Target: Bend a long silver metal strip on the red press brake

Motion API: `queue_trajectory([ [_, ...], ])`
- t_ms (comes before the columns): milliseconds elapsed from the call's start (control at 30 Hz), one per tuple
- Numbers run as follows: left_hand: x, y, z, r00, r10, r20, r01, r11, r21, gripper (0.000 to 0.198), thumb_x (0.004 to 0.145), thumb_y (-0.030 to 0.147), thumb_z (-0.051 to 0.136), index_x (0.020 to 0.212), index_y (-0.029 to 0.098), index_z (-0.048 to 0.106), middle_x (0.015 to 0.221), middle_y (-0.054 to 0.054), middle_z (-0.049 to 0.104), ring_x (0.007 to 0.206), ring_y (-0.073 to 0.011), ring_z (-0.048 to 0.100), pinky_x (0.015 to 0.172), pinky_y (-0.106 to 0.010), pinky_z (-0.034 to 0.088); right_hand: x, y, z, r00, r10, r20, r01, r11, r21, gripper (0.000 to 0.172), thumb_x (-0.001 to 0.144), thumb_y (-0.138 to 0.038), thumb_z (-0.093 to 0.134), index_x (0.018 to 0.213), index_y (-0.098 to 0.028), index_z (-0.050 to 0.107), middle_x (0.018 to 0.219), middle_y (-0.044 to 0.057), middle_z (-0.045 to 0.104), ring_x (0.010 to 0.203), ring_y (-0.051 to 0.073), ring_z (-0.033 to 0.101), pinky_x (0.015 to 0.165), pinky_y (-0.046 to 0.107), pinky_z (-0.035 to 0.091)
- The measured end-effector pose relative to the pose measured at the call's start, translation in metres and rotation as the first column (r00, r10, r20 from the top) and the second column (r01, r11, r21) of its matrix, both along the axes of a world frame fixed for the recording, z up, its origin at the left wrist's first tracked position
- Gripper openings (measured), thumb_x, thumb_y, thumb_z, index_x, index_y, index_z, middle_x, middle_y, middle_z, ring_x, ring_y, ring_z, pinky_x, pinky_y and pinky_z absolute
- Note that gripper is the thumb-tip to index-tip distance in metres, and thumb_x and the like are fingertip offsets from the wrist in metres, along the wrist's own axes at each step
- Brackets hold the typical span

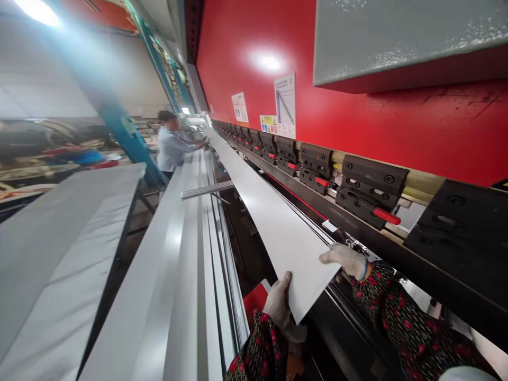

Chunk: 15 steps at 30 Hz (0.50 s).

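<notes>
The sheet is gripped at its near end by both gloved hands, left hand under, right hand pinching beside the press.

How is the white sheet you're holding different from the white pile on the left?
The white sheet is a single thin strip, lifted and slanting up toward the red machine; the white pile is a thick, wider stack lying flat. The left hand and right hand grip the sheet's near end; nobody touches the pile. Both are long, pale and smooth.
</notes>
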<state>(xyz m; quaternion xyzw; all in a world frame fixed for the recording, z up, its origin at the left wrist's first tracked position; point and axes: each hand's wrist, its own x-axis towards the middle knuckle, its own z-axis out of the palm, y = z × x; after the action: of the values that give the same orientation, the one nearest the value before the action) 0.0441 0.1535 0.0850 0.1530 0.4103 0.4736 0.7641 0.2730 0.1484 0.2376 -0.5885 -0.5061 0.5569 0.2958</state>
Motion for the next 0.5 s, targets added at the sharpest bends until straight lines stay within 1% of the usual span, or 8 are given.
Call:
queue_trajectory([
  [100,0.002,0.003,-0.002,0.997,-0.013,0.078,0.012,1.000,0.006,0.045,0.104,0.035,0.075,0.139,0.007,0.075,0.133,-0.026,0.089,0.125,-0.0356,0.087,0.115,-0.049,0.071,-0.007,0.001,0.011,1.000,0.008,0.027,-0.007,1.000,-0.009,0.027,0.078,-0.046,0.081,0.084,-0.023,0.069,0.057,0.000,0.068,0.045,0.018,0.062,0.037,0.028,0.041],
  [167,0.009,0.005,-0.007,0.995,-0.009,0.097,0.010,1.000,-0.007,0.044,0.103,0.033,0.076,0.138,0.005,0.076,0.128,-0.027,0.089,0.126,-0.0364,0.086,0.116,-0.050,0.071,-0.001,0.002,0.008,0.998,0.024,0.061,-0.024,1.000,0.007,0.028,0.080,-0.048,0.080,0.081,-0.022,0.070,0.058,0.002,0.070,0.046,0.018,0.062,0.039,0.027,0.042],
  [233,0.018,0.009,-0.013,0.996,-0.006,0.089,0.009,0.999,-0.031,0.044,0.101,0.031,0.078,0.135,0.003,0.076,0.123,-0.028,0.090,0.124,-0.0380,0.087,0.114,-0.052,0.072,0.011,0.005,-0.004,0.997,0.018,0.069,-0.019,1.000,0.011,0.030,0.083,-0.050,0.075,0.077,-0.021,0.070,0.059,0.003,0.070,0.047,0.017,0.062,0.041,0.027,0.044],
  [333,0.028,0.016,-0.020,0.998,0.019,0.065,-0.014,0.997,-0.081,0.041,0.099,0.025,0.077,0.133,0.002,0.075,0.115,-0.028,0.091,0.118,-0.0388,0.089,0.109,-0.053,0.074,0.030,0.012,-0.028,0.995,-0.028,0.100,0.031,0.999,-0.038,0.032,0.083,-0.052,0.071,0.076,-0.021,0.069,0.058,0.003,0.066,0.047,0.017,0.059,0.041,0.029,0.042],
  [367,0.030,0.017,-0.021,0.998,0.027,0.054,-0.022,0.996,-0.092,0.041,0.098,0.024,0.078,0.133,0.002,0.075,0.113,-0.027,0.091,0.115,-0.0386,0.089,0.107,-0.053,0.074,0.035,0.014,-0.035,0.989,-0.048,0.141,0.051,0.999,-0.017,0.033,0.085,-0.053,0.070,0.078,-0.021,0.069,0.060,0.003,0.067,0.049,0.018,0.060,0.042,0.029,0.043],
  [433,0.031,0.017,-0.024,0.999,0.031,0.026,-0.028,0.995,-0.098,0.041,0.096,0.024,0.081,0.132,0.005,0.076,0.109,-0.024,0.092,0.109,-0.0375,0.090,0.104,-0.052,0.075,0.044,0.016,-0.044,0.964,-0.100,0.247,0.082,0.993,0.081,0.038,0.093,-0.057,0.069,0.082,-0.021,0.070,0.067,0.004,0.069,0.057,0.019,0.063,0.049,0.031,0.049],
  [500,0.032,0.017,-0.026,1.000,0.024,-0.011,-0.025,0.995,-0.092,0.036,0.094,0.025,0.085,0.125,0.009,0.078,0.102,-0.020,0.092,0.102,-0.0351,0.091,0.100,-0.050,0.076,0.053,0.015,-0.047,0.930,-0.162,0.330,0.102,0.976,0.191,0.043,0.102,-0.061,0.068,0.089,-0.020,0.072,0.078,0.004,0.074,0.069,0.019,0.068,0.062,0.032,0.057],
])
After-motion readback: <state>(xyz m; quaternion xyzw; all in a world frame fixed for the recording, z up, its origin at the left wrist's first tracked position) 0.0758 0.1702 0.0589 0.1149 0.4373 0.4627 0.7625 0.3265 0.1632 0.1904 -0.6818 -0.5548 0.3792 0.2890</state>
